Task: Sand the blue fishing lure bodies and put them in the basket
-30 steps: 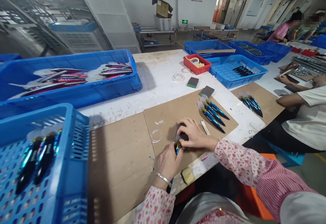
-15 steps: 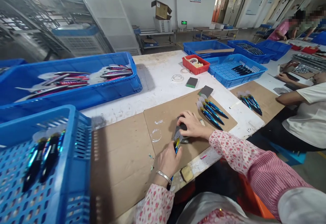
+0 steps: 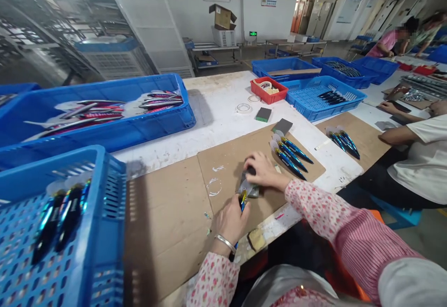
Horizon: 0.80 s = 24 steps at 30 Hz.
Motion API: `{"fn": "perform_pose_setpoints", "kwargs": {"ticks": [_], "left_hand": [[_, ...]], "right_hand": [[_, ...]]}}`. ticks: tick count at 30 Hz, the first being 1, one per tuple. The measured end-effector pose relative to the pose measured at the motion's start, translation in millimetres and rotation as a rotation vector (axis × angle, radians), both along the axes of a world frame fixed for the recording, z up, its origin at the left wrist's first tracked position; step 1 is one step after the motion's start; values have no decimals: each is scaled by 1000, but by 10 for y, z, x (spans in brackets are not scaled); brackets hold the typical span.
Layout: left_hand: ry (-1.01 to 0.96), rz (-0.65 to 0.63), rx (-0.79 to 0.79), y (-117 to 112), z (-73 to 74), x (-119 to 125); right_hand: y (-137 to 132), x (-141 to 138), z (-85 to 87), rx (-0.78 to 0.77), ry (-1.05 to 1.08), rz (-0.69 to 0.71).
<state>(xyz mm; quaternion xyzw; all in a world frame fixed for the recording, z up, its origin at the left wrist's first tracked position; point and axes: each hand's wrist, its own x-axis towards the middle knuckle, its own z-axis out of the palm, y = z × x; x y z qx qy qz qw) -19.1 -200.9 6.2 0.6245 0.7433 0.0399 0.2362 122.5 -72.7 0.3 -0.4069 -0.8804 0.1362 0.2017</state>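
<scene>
My left hand (image 3: 232, 219) is closed around a shiny blue and yellow fishing lure (image 3: 243, 199), most of which is hidden under the palm. The lure's clear lip end lies against a dark grey sanding block (image 3: 254, 192). My right hand (image 3: 262, 172) has its fingers bent over that block, pressing close to the lip. Both hands are above a brown cardboard sheet (image 3: 178, 214). To the right of my right hand, several finished-looking blue lures (image 3: 291, 154) lie side by side with their clear lips pointing away from me.
At left stand a light blue basket (image 3: 113, 190) with lures and a blue bin (image 3: 153, 132) of pink and silver lures. Two more sanding blocks (image 3: 263, 114), a tape roll (image 3: 243, 107) and a red tray (image 3: 268, 96) lie ahead. A co-worker (image 3: 415, 158) sits at right.
My right hand has shifted very slightly over the sanding block, and the lure's lip shows a little less clearly. My left hand keeps its hold in the same place.
</scene>
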Motion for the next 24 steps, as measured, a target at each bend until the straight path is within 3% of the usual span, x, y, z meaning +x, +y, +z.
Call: {"fn": "perform_pose_setpoints", "kwargs": {"ticks": [3,8,15,20,24], "left_hand": [[-4,-4,2,-6,-1,-5],[16,-44,3,-52,39,11],[87,-76,100,-272,-45,-184],[142,-150,105,-281,-80,-244],[178,-186,90,-186,-44,-202]], "right_hand": [[165,76,16,84,45,-214],[240,108,14,119,102,-350],[-120,124,-59,-21,-66,-256],[-147,172,-22,-98,51,-266],[-96,152,-5,-52,116,-45]]}}
